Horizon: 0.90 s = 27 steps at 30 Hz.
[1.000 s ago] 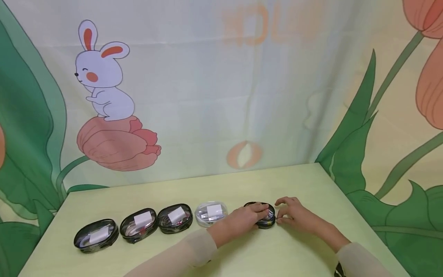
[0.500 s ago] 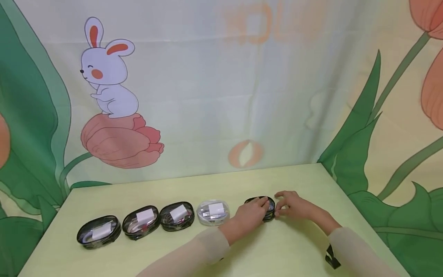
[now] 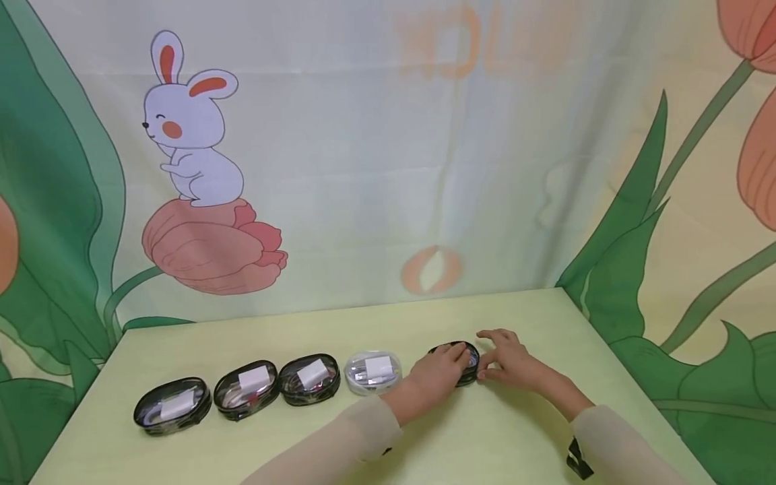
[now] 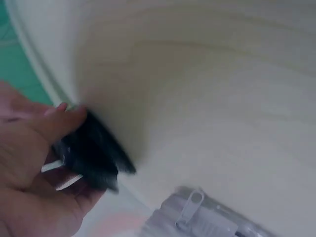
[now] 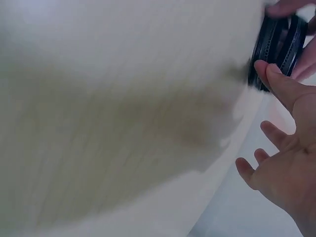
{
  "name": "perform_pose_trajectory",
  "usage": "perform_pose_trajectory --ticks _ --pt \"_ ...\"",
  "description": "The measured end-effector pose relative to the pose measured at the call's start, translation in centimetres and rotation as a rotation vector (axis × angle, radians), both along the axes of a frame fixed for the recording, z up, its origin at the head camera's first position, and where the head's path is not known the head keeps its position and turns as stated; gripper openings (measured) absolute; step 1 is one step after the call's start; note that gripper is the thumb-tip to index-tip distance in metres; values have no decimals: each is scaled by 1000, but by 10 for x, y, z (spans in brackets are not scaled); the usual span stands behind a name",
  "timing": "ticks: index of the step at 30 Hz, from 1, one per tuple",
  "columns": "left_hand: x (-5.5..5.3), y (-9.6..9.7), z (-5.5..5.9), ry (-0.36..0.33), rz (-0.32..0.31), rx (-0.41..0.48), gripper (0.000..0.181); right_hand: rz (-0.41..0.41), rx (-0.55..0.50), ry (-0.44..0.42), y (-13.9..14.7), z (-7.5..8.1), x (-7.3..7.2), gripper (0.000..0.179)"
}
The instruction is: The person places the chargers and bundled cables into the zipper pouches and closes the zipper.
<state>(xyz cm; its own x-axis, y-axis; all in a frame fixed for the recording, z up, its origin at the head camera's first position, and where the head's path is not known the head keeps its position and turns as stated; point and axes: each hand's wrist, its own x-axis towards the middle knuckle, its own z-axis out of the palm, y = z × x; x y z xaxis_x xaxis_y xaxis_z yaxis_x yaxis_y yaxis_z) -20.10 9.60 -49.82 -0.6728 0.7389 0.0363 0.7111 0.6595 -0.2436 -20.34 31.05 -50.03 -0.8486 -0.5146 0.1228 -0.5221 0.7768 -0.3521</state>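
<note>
My left hand (image 3: 427, 377) lies over an oval clear zipper pouch (image 3: 472, 369) with black trim, toward the right of the table. In the left wrist view, the thumb and fingers wrap the black-trimmed pouch (image 4: 94, 153). At the pouch's right end is my right hand (image 3: 512, 360). The right wrist view shows its thumb and index fingertips together at the pouch's (image 5: 276, 44) dark zipper side, the other fingers spread away from it. Most of the pouch top is hidden under the left hand.
Left of the hands, a white-trimmed clear pouch (image 3: 372, 372) and three black-trimmed ones stand in a row, the nearest black-trimmed pouch (image 3: 310, 380) among them. White labels lie on them. The pale green table (image 3: 461, 444) ends at a printed cloth backdrop (image 3: 339, 168).
The pouch and both hands have shifted slightly toward the back of the table. My left hand covers more of its top, and the right hand stays at its right end.
</note>
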Motion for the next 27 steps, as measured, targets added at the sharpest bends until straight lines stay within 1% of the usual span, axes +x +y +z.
perform_pose_trajectory --ticks 2,4,5,6,8,11,13,14,16,18,19,21,23,25,27 --pt "-1 -4 3 -28 -23 -12 70 -27 17 32 -1 0 0 10" --pt "-1 -9 6 -59 -44 -37 87 -29 30 56 -1 0 -1 8" --pt "-2 -11 7 -79 -55 -42 93 -29 28 53 -1 0 -2 7" --pt "-3 -13 8 -97 -72 -40 95 -23 29 54 -1 0 -2 7" --pt "-5 -16 10 -104 -130 -48 95 -16 29 43 0 0 -4 8" --pt "-8 -21 11 -96 -234 -42 88 -8 31 15 1 1 -8 9" --pt "-10 -22 12 -79 -273 -46 85 -5 18 -31 2 3 -9 11" --pt "-10 -22 12 -79 -277 -49 85 -1 4 -65 3 3 -10 11" --pt "-9 -21 13 -81 -255 -52 84 15 -45 -152 4 3 -9 9" --pt "-8 -19 14 -97 -212 -60 85 44 -91 -228 5 1 -7 8" --pt "-7 -18 13 -105 -190 -61 85 63 -112 -255 5 0 -5 7" --pt "-5 -17 13 -110 -153 -63 86 86 -126 -277 5 -5 -3 6" --pt "-4 -18 13 -111 -130 -58 85 86 -118 -262 3 -6 -1 6" --pt "-3 -20 12 -106 -118 -56 87 63 -103 -226 0 -6 0 7" --pt "-1 -22 13 -120 -92 -54 89 31 -76 -164 -2 -4 0 8"
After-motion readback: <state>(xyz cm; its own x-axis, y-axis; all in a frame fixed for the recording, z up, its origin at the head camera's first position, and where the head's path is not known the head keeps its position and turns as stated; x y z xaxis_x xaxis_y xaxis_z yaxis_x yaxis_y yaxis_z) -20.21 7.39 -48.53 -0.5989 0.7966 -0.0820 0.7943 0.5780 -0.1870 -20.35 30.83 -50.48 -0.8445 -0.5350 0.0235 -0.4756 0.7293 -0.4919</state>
